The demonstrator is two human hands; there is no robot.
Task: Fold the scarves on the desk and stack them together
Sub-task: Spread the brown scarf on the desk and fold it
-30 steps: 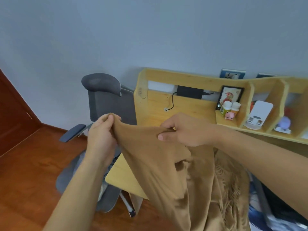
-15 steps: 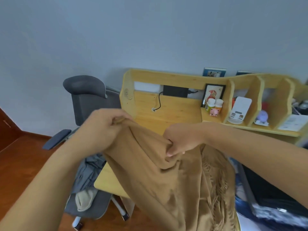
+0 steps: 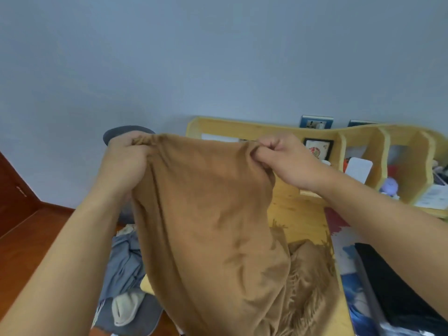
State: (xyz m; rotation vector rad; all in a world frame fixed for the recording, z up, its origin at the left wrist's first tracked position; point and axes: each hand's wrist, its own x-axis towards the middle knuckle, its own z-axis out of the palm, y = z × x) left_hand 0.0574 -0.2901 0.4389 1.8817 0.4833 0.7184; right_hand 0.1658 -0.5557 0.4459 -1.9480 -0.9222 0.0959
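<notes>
1. No legible text, label, brand, number or sign found anywhere in the head view.
2. Framed picture (image 3: 318, 148) in the shelf unit (image 3: 361, 139): a red figure shows, no lettering made out.
3. White device (image 3: 358, 169) in the next compartment: markings, if any, too blurred to read.
4. Papers (image 3: 432, 197) at far right: print too small to read.

A soft, matt tan woven-cloth scarf (image 3: 208, 226) with a fringed edge hangs over a pale, smooth-finished wooden desk (image 3: 298, 214); beside it, a glossy reddish-brown wood floor (image 3: 26, 241) and crumpled grey-blue cloth garment (image 3: 123, 263).
</notes>
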